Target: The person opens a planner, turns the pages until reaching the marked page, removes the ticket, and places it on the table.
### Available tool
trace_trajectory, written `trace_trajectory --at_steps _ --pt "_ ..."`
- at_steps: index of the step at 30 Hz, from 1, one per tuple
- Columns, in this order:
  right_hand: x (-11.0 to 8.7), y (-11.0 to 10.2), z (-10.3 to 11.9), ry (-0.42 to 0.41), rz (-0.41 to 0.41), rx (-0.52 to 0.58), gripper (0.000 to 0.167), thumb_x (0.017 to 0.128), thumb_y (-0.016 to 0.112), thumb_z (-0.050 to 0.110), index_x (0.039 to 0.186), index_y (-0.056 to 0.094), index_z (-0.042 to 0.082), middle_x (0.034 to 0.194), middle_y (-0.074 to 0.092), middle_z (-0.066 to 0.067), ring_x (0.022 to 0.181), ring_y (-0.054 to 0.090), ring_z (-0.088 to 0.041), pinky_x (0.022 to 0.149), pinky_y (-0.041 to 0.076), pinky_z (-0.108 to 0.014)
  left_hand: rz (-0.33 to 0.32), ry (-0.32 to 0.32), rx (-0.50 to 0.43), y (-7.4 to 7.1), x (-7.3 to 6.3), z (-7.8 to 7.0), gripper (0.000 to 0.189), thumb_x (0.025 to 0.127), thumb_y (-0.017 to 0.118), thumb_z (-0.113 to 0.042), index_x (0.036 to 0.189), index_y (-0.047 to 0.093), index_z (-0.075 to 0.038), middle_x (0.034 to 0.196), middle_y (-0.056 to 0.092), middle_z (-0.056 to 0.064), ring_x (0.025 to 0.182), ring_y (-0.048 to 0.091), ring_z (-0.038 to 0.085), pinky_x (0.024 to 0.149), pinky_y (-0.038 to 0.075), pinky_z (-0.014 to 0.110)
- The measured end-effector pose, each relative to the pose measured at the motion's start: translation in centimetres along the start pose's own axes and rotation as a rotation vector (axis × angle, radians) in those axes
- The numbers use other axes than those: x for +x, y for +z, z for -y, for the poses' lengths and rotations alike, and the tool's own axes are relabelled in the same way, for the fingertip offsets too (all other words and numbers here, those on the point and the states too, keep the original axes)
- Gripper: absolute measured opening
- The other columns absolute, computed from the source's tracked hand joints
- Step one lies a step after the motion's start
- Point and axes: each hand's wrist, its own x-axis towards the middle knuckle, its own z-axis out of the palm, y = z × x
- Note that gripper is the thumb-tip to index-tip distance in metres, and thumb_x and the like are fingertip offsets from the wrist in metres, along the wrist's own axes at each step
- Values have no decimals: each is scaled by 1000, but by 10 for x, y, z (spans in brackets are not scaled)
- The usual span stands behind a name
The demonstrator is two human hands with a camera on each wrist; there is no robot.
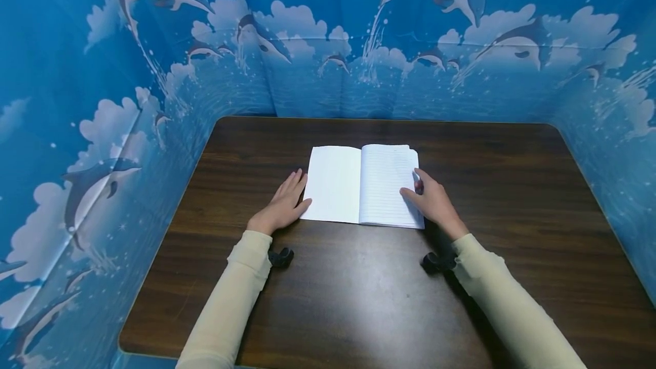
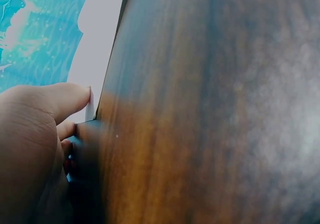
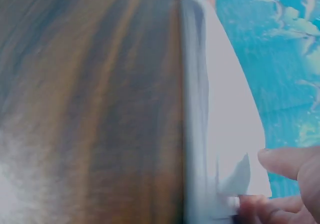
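An open notebook (image 1: 335, 184) with white pages, ruled lines showing on the right-hand one, lies on the dark wooden table. To its left, my left hand (image 1: 281, 204) rests with its fingers stretched along the notebook's left edge and the thumb on the lower left corner. At the opposite side, my right hand (image 1: 434, 198) holds the right edge of the pages, thumb over the page and fingers curled at the rim. In the right wrist view the page (image 3: 230, 109) stretches up beside the thumb and fingertips, which are partly cut off by the frame.
The brown wood-grain table (image 1: 359, 283) extends around the notebook on all sides. Behind and beside it hangs a blue curtain (image 1: 307, 84) printed with dolphins and clouds. A black strap piece (image 1: 282, 257) sits at the left wrist and another black strap piece (image 1: 437, 262) at the right.
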Motion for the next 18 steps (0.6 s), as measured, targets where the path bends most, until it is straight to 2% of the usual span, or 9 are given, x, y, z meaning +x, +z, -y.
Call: trace_trajectory --at_steps 4,10,13,18 --pt "-5 -12 -5 12 91 85 75 107 59 36 161 29 -6 103 63 -19 85 60 -25 72 45 -30 -4 -1 -15 1 -1 1 76 112 39 -44 169 2 -9 177 -7 11 165 -10 31 132 2 57" --pt "-8 -22 -12 54 217 280 63 109 54 39 154 45 -4 106 67 -18 82 65 -20 71 52 -28 0 -13 -42 2 -1 3 77 111 39 -45 169 1 -10 177 -10 10 165 -12 30 132 0 58" --pt "-9 -22 -15 53 248 360 57 110 52 37 147 51 -5 102 65 -15 78 65 -16 67 53 -26 -4 -5 -40 3 0 4 77 111 39 -46 169 2 -9 177 -9 11 165 -11 31 132 0 57" --pt "-12 -20 -18 9 240 369 45 111 50 35 129 61 -5 93 62 -12 74 62 -15 62 53 -26 -3 -1 -24 3 2 3 77 111 38 -47 169 1 -10 177 -9 10 165 -11 30 132 1 57"
